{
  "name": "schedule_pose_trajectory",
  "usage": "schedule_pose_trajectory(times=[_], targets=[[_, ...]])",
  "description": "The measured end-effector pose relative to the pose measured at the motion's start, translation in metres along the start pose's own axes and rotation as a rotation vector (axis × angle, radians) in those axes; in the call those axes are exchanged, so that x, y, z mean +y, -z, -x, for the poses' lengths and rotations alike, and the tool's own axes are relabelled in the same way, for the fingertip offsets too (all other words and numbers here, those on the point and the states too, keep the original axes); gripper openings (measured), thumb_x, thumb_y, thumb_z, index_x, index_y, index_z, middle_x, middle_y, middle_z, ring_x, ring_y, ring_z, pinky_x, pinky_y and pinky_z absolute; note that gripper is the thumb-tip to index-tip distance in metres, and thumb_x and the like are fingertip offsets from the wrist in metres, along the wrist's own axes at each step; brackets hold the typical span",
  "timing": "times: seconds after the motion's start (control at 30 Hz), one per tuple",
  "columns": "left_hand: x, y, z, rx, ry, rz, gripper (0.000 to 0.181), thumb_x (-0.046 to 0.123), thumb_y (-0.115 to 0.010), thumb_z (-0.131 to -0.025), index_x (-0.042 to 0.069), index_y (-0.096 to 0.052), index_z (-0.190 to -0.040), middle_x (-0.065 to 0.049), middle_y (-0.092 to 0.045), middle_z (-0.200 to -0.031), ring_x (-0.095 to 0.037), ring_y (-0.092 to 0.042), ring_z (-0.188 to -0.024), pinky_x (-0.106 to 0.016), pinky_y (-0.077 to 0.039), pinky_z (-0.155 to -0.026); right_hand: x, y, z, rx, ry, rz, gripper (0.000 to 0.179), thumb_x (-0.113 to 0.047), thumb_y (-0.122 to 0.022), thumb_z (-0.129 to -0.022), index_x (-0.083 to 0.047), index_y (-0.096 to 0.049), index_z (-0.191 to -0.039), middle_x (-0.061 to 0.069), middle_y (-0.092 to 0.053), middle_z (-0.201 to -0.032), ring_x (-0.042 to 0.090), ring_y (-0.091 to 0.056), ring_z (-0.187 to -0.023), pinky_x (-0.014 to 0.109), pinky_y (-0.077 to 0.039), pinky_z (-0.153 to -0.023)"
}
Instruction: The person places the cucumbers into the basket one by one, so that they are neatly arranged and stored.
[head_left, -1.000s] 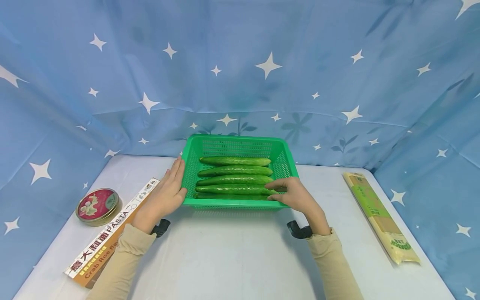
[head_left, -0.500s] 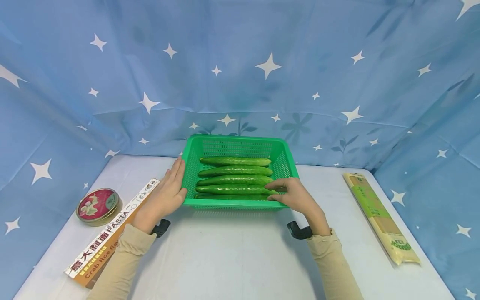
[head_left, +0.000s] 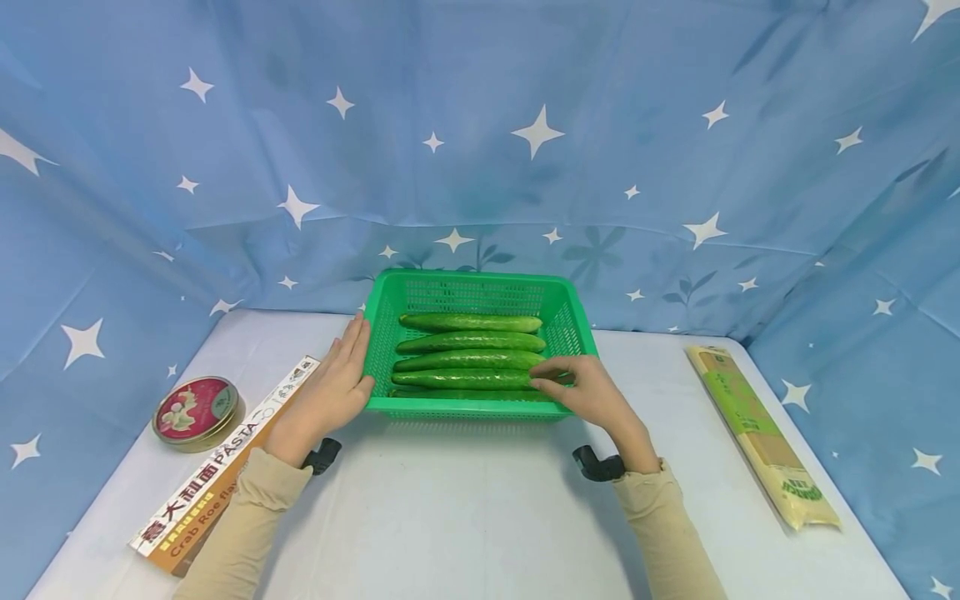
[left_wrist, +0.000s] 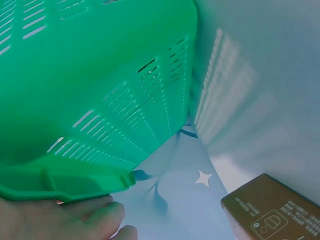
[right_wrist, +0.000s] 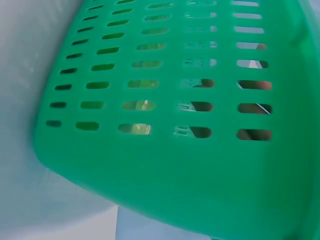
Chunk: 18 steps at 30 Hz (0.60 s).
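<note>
Several cucumbers [head_left: 457,360] lie side by side in a green slotted basket [head_left: 480,406]. My left hand [head_left: 330,392] lies along the basket's left rim, fingers straight; the left wrist view has its fingertips [left_wrist: 102,220] right under the rim. My right hand [head_left: 592,390] reaches over the near right corner, thumb and index finger pinching the right end of a cucumber [head_left: 461,380] near the front. The frontmost cucumber [head_left: 465,395] is partly hidden by the near rim. In the right wrist view the basket wall [right_wrist: 150,170] covers most of the scene.
Left of the basket lie a pasta box [head_left: 225,467], partly under the left forearm, and a round red-topped tin [head_left: 197,412]. A yellow-green noodle packet [head_left: 761,433] lies along the table's right side. A blue star-printed curtain [head_left: 480,125] stands close behind the basket.
My right thumb has moved up and in toward the index finger, onto the cucumber's end. The left hand, the basket and the other things have stayed put.
</note>
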<state>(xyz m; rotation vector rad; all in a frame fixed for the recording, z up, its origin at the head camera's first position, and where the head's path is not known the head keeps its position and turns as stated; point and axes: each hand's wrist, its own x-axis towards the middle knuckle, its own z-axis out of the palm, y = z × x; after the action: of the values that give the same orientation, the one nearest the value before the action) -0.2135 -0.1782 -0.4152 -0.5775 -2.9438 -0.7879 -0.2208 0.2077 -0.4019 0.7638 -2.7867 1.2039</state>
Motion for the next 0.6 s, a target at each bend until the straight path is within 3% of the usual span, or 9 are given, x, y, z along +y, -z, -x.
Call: schedule_pose_trajectory(times=[0.23,0.6], targets=[[-0.001,0.000,0.001,0.012,-0.014,-0.022,0.074,0.014,-0.041,-0.098,-0.004,-0.001,-0.157,-0.012,0.010,-0.165,-0.030,0.003,-0.152,-0.047,-0.005,-0.123,-0.001,0.002,0.002,0.081,0.031,-0.030,0.019,-0.016,-0.071,-0.092,-0.004,-0.077,-0.107,0.004,-0.074,-0.101,0.023,-0.071,-0.086,0.040,-0.059,-0.073],[0.001,0.005,0.001,0.065,-0.057,-0.100,0.064,0.021,-0.038,-0.104,-0.006,-0.012,-0.156,-0.018,-0.002,-0.165,-0.031,-0.001,-0.152,-0.050,-0.009,-0.122,-0.010,0.019,0.010,0.295,0.117,0.067,0.019,-0.006,-0.071,-0.090,-0.005,-0.076,-0.109,0.009,-0.073,-0.108,0.028,-0.068,-0.102,0.050,-0.055,-0.087]])
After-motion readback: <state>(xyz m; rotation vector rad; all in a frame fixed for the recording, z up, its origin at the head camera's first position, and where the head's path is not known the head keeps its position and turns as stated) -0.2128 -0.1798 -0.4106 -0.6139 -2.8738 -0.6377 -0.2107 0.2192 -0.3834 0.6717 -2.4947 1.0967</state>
